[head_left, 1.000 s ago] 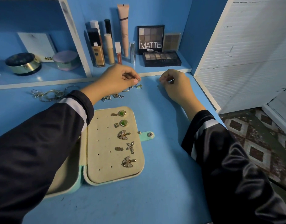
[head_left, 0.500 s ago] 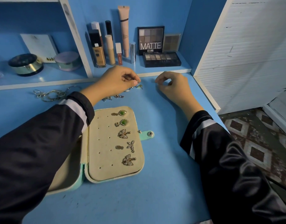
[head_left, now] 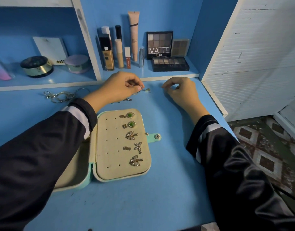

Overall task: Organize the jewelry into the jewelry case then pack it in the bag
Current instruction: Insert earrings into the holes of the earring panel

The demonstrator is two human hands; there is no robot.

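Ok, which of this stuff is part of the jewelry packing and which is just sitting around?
For the job: jewelry case, pinned earrings, earring pinched in left hand, loose pieces beside it, chain tangle.
Just lying about: foundation bottle, MATTE palette, gold-rimmed jar, lilac jar.

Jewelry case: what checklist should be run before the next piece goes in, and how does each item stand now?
1. The mint-green jewelry case lies open, beige pad facing up: ok.
2. The pad has free holes in its left columns: ok.
3. The left hand pinches a small pale earring: ok.
4. Whether the right hand has an earring back in its grip: cannot tell.
5. All jewelry cleared off the blue table: not ok; sparkly pieces and silver chains lie outside the case.
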